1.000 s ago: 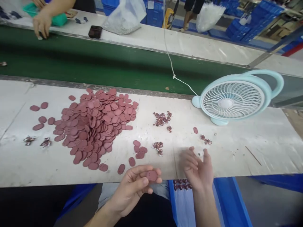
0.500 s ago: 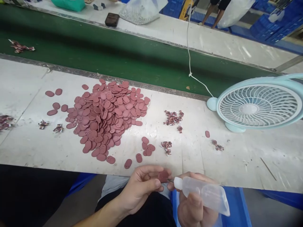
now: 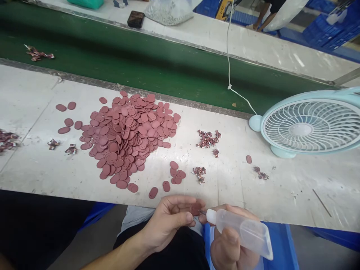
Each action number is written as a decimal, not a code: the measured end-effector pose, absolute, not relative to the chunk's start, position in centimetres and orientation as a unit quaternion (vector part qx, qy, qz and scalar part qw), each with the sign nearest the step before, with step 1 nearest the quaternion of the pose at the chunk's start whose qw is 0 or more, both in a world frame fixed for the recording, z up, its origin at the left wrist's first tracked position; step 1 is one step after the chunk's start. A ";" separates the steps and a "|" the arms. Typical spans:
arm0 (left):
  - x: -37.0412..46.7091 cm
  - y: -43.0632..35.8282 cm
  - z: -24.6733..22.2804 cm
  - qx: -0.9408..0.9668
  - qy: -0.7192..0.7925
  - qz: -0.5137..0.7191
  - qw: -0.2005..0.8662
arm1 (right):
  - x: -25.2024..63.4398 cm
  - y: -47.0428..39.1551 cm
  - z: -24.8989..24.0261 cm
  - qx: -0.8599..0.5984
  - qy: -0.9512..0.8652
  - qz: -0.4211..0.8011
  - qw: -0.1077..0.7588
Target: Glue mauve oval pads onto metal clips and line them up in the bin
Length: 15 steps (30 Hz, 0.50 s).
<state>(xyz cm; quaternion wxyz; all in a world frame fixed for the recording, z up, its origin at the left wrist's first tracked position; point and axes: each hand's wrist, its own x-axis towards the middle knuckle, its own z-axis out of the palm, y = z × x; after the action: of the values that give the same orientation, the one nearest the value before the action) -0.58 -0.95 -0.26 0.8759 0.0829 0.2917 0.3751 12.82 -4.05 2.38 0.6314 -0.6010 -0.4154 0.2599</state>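
Observation:
Between the fingertips of my left hand is a reddish-brown oval disc, pinched near the table's front edge. My right hand is wrapped round a translucent squeeze bottle with a white cap and thin tip. That tip points left, at the disc's edge; whether they touch I cannot tell. Beyond my hands lies a large pile of the same oval discs, some with small holes. Several loose discs lie nearer to me. Small clusters of brown-and-white pieces rest right of the pile.
A light-blue fan stands at the right, its white cord running back across the green belt. On the far ledge are a dark block and a clear bag. A blue bin is below the table edge.
The view has shifted slightly. My left hand still pinches the disc and my right still grips the bottle, its tip staying close to the disc's edge.

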 end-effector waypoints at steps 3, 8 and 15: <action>-0.7 -1.1 -0.4 0.078 0.294 0.370 0.878 | 13.0 -4.3 2.3 -0.607 -0.423 0.253 0.624; -0.8 -1.0 -0.3 0.070 0.299 0.363 0.880 | 13.3 -4.8 2.4 -0.629 -0.439 0.276 0.579; -0.8 -1.0 -0.3 0.052 0.306 0.352 0.883 | 13.5 -4.4 3.2 -0.545 -0.387 0.384 0.637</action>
<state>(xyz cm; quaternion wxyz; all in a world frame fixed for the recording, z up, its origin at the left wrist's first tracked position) -0.85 -0.95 -0.25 0.8831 0.0516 0.3064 0.3516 13.50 -4.38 3.23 0.6369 -0.5453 -0.3872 0.3835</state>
